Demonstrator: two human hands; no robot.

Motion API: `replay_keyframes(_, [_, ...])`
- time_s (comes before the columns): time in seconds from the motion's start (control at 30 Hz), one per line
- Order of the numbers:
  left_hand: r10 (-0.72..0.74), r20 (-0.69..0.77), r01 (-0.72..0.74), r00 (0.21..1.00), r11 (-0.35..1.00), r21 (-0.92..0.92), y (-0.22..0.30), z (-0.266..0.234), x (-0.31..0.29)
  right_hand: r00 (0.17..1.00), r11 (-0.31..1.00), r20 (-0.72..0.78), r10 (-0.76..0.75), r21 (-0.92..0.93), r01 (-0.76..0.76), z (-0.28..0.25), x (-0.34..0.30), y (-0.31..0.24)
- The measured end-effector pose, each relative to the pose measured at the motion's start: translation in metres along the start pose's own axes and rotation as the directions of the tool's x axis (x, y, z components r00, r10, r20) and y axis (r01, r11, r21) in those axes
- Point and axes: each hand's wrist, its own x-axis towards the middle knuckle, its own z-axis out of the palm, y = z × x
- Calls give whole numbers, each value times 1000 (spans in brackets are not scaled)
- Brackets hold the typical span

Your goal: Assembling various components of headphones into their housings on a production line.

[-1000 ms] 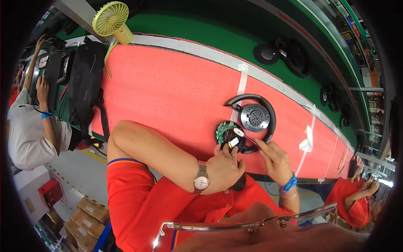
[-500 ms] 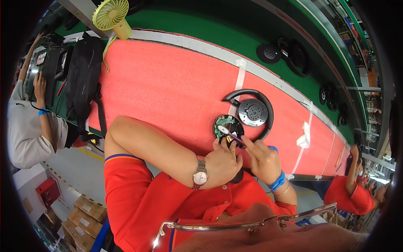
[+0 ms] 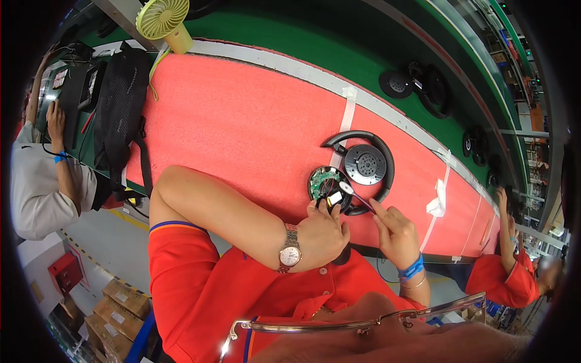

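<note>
Your left hand (image 3: pixel 321 238) rests bent fingertips on the near edge of the opened round black plastic ear cup (image 3: pixel 330 179); whether it truly grips cannot be told. Your right hand (image 3: pixel 396 236) pinches the slim purple-handled tool with a white oval head (image 3: pixel 358 196), which stands at the cup's right rim. Best keep that pinch light, steer from the fingers and steady the cup so it cannot turn on the pink worktop (image 3: pixel 242 109). Go gently, I'd judge, around the white-and-yellow block (image 3: pixel 334 198) by your fingertips and the green circuit board (image 3: pixel 317 181). Just beyond sits the curved black headband (image 3: pixel 390 163) with its silver perforated disc (image 3: pixel 365 163); bumping it could jog the cup.
</note>
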Motion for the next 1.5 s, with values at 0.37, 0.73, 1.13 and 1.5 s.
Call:
replay_keyframes(0.37, [2, 53, -3, 999, 1000, 27, 4, 12, 0, 937, 989, -330, 114, 123, -77, -4, 45, 49])
replay_keyframes(0.73, [93, 101, -85, 991, 993, -78, -18, -11, 10, 914, 239, 357, 193, 886, -397, -18, 75, 78])
replay_keyframes(1.13, [-230, -473, 468, 851, 740, 483, -214, -41, 80, 892, 856, -451, -22, 453, 249, 15, 193, 80])
replay_keyframes(1.5, [-346, -678, 631, 648, 743, 224, -264, -42, 76, 916, 432, -351, 192, 869, 242, 15, 245, 50])
